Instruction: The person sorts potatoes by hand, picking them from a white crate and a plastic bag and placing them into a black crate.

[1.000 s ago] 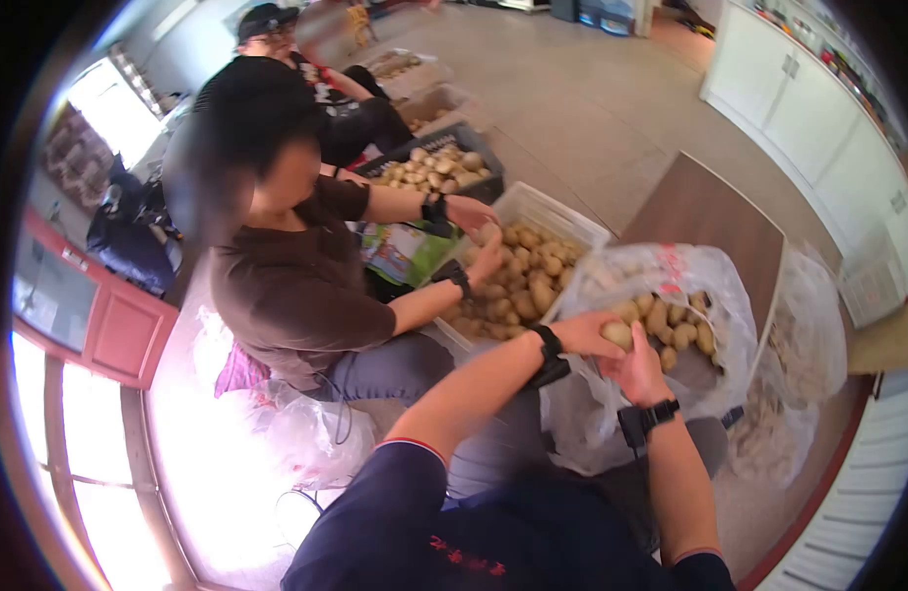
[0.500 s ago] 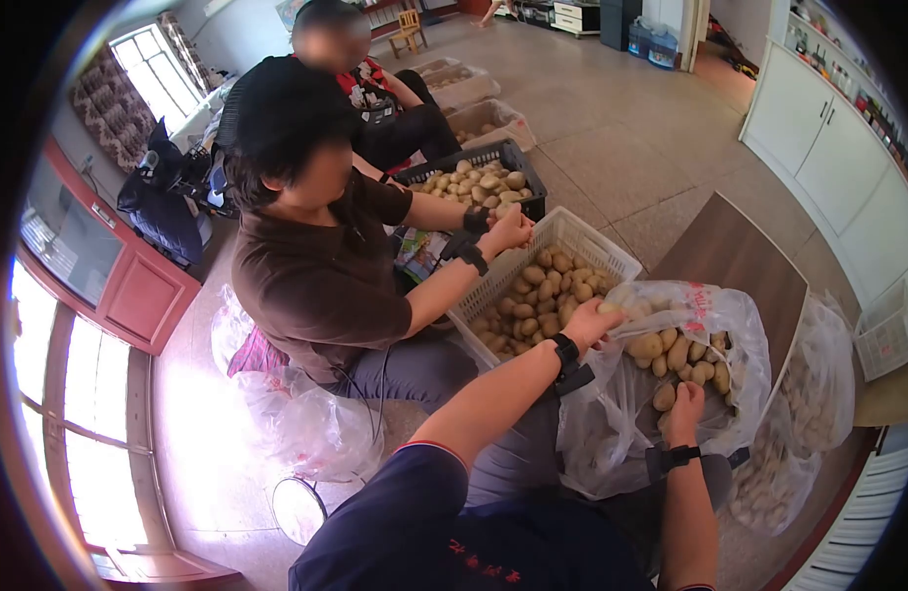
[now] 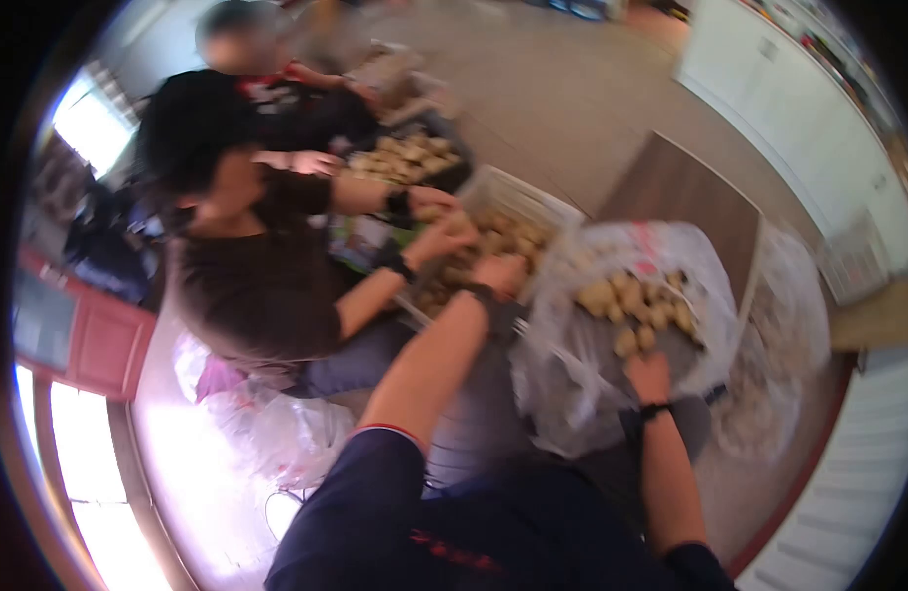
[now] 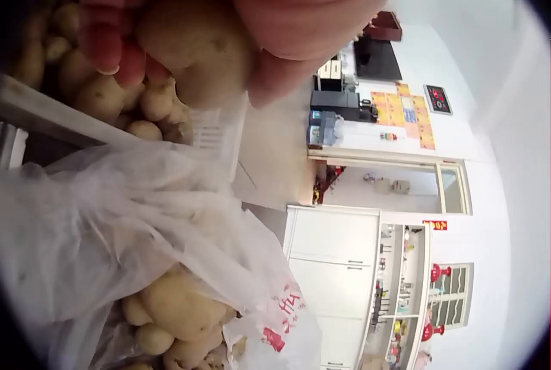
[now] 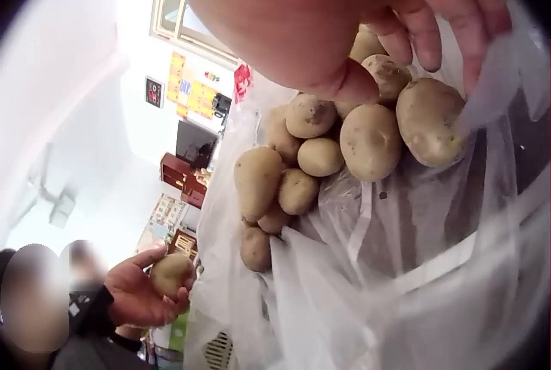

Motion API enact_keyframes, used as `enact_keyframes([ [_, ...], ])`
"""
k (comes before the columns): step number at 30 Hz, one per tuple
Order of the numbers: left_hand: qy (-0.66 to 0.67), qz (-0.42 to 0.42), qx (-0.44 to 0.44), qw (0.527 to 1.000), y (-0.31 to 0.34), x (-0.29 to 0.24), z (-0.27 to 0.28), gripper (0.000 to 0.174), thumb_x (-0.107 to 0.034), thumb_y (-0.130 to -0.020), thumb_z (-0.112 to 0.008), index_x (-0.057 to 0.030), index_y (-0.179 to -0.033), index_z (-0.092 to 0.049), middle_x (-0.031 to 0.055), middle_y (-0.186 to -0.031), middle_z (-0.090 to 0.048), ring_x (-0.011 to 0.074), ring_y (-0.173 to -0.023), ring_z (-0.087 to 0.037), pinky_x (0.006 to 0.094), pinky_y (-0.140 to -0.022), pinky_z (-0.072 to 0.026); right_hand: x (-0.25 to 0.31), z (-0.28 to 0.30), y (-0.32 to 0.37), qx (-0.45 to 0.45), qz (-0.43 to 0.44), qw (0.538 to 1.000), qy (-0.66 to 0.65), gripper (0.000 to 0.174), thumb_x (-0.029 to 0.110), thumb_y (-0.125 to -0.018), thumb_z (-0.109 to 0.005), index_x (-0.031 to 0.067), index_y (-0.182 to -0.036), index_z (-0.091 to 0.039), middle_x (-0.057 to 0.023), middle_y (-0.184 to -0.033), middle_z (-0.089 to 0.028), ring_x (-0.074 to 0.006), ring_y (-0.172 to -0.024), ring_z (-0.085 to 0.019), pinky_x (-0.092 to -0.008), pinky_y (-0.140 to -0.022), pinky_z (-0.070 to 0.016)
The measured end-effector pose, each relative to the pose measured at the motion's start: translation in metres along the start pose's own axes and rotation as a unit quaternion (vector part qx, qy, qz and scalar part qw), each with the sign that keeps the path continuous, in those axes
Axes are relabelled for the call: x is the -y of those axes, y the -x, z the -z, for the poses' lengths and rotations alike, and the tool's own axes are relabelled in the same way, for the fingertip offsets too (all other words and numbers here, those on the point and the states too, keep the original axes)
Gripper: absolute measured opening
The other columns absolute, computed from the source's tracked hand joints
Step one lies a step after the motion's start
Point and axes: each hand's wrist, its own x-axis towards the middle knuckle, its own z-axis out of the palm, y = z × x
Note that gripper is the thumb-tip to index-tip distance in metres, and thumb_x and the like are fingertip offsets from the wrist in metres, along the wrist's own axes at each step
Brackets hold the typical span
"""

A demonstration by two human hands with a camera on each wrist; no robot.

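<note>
My left hand [image 3: 500, 276] is over the white crate [image 3: 554, 202] of potatoes. In the left wrist view that hand [image 4: 284, 9] grips one potato [image 4: 198, 46] between fingers and thumb, with the crate's potatoes behind it. My right hand [image 3: 649, 376] reaches into the open clear plastic bag [image 3: 572, 394], at the near side of the potatoes [image 3: 656, 315] there. Seen from the right wrist, the hand [image 5: 344, 26] has its fingers spread loosely just above potatoes [image 5: 370, 142]; whether it touches them cannot be told.
A person in a brown shirt [image 3: 247, 266] sits at the left, hands near the crate. Behind stands a dark crate of potatoes [image 3: 405, 158]. A brown board [image 3: 681, 202] lies beyond the bag, with more filled bags [image 3: 774, 345] to its right.
My left hand has moved left, from the bag's edge to over the crate. My right hand, which met the left at a potato a second ago, is now low in the bag. The head view has shifted.
</note>
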Motion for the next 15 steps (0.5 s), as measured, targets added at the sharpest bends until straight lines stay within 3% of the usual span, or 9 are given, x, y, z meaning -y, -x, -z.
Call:
enact_keyframes([
  [1, -0.15, 0.011, 0.08, 0.985, 0.007, -0.021, 0.024, 0.024, -0.029, -0.084, -0.063, -0.0063, -0.091, -0.065, 0.0163, -0.082, -0.07, 0.0305, -0.072, -0.07, 0.0437, -0.059, -0.0538, 0.017, 0.008, 0.015, -0.033, -0.015, 0.999, 0.013, 0.04, 0.029, -0.081, -0.062, -0.0087, -0.093, -0.063, -0.035, -0.096, -0.063, -0.0518, -0.099, -0.059, -0.0563, -0.083, -0.0485],
  [2, 0.222, 0.315, 0.07, 0.92, 0.007, -0.036, 0.033, 0.036, -0.04, -0.085, -0.064, -0.0051, -0.093, -0.067, 0.0144, -0.074, -0.067, 0.026, -0.067, -0.068, 0.0411, -0.055, -0.052, 0.022, 0.011, 0.018, -0.012, -0.003, 1.0, 0.002, 0.041, 0.031, -0.08, -0.062, -0.0061, -0.097, -0.064, -0.034, -0.099, -0.064, -0.0511, -0.101, -0.059, -0.0552, -0.086, -0.0488],
  [3, 0.271, 0.301, 0.029, 0.914, 0.0, -0.005, 0.01, 0.048, -0.048, -0.087, -0.061, -0.0028, -0.098, -0.068, 0.0131, -0.068, -0.063, 0.0236, -0.063, -0.066, 0.0383, -0.052, -0.0505, 0.015, 0.002, 0.018, -0.041, -0.015, 0.998, 0.037, 0.047, 0.033, -0.08, -0.064, -0.003, -0.11, -0.059, -0.032, -0.112, -0.061, -0.0491, -0.107, -0.058, -0.053, -0.09, -0.0491],
  [5, 0.332, 0.302, 0.0, 0.894, 0.0, 0.008, 0.004, 0.049, -0.047, -0.086, -0.065, -0.0011, -0.102, -0.067, 0.0125, -0.072, -0.063, 0.0237, -0.061, -0.063, 0.037, -0.051, -0.0503, 0.015, 0.002, 0.022, -0.015, -0.01, 0.999, 0.049, 0.057, 0.035, -0.081, -0.064, -0.0007, -0.123, -0.048, -0.0286, -0.123, -0.055, -0.0468, -0.113, -0.055, -0.0512, -0.093, -0.0487],
  [11, 0.335, 0.362, -0.008, 0.87, 0.007, -0.024, 0.022, 0.045, -0.035, -0.084, -0.072, 0.0035, -0.105, -0.064, 0.0104, -0.082, -0.06, 0.0197, -0.061, -0.055, 0.0367, -0.05, -0.0483, 0.023, 0.002, 0.025, -0.022, -0.01, 0.998, 0.063, 0.057, 0.034, -0.082, -0.071, 0.0005, -0.12, -0.044, -0.0261, -0.122, -0.052, -0.0455, -0.111, -0.057, -0.0517, -0.089, -0.0497],
  [15, 0.301, 0.361, -0.03, 0.882, 0.007, -0.018, 0.019, 0.041, -0.035, -0.086, -0.07, 0.0041, -0.096, -0.062, 0.0101, -0.075, -0.058, 0.0198, -0.057, -0.053, 0.0359, -0.05, -0.0465, 0.024, 0.001, 0.024, -0.011, -0.006, 0.998, 0.064, 0.055, 0.031, -0.082, -0.074, 0.0015, -0.118, -0.044, -0.0254, -0.122, -0.052, -0.0452, -0.108, -0.059, -0.0515, -0.088, -0.0503],
])
